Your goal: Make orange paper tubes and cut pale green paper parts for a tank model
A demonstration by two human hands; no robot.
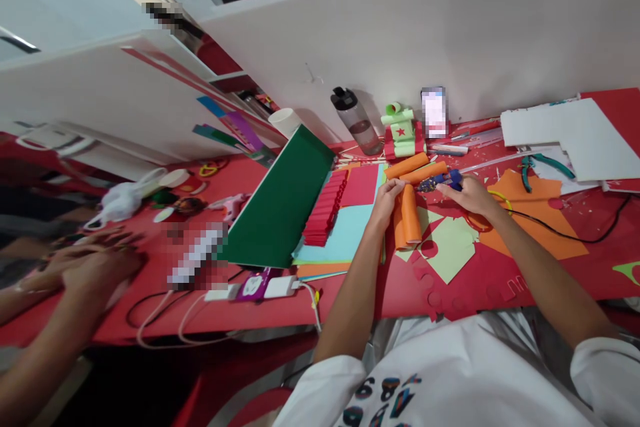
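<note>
My left hand [388, 200] is closed on a rolled orange paper piece [409, 215], made of tubes side by side, pinching its upper end. More orange paper rolls [417, 168] lie just beyond it. In my right hand [467, 195] is a dark blue glue gun [450, 180], its nozzle end pointing left toward the orange rolls. A clear stick reaches out behind the gun, and a dark cord runs off to the right. Under and beside the rolls lie pale green paper scraps [450, 250]. A small green and red paper model with a star [403, 133] stands behind.
A green board [280, 207] leans beside red folded paper [326, 207] and coloured sheets [350, 233]. A bottle [361, 123], phone [434, 112], teal pliers [545, 163] and white board [565, 137] stand or lie around. Another person's hands [95, 260] rest at left near a power strip [200, 257].
</note>
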